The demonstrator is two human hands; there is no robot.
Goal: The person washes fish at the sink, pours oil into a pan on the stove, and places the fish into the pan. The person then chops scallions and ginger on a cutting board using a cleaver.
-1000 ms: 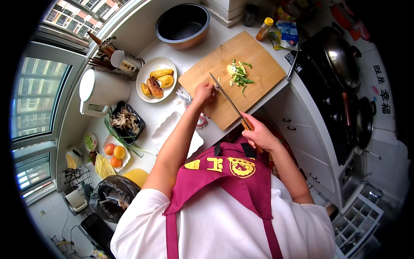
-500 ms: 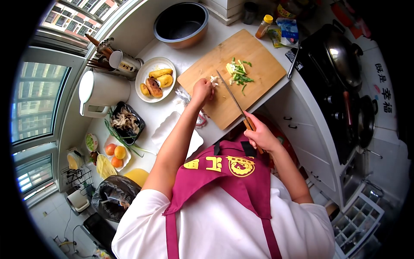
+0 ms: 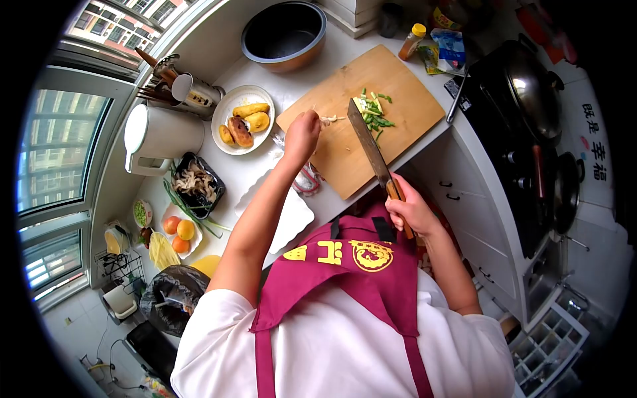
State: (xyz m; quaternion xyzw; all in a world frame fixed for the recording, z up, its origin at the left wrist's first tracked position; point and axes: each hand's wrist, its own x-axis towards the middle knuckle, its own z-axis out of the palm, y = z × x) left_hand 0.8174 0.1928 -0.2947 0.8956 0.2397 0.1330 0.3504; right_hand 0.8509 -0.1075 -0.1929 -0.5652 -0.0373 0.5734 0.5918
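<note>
My right hand (image 3: 413,207) grips the wooden handle of a kitchen knife (image 3: 369,142). Its broad blade reaches over the wooden cutting board (image 3: 325,162), with its side partly facing up. The tip lies beside a small heap of chopped green onion (image 3: 375,118), which has pale slices among it. At the board's left edge, my left hand (image 3: 304,136) is closed, fingers drawn together; whatever they hold is hidden. Small whitish pieces, apparently garlic (image 3: 330,120), lie just right of those fingertips.
Left of the board are a plate (image 3: 216,126) of browned oblong pieces, a black tray (image 3: 215,204) of mushrooms and a white dish (image 3: 292,222). A dark bowl (image 3: 284,33) stands behind. The stove with a lidded wok (image 3: 531,93) is at right.
The knife blade has shifted right, away from the whitish pieces to the green onion, and turned to show more of its side. My left hand has moved slightly left and up.
</note>
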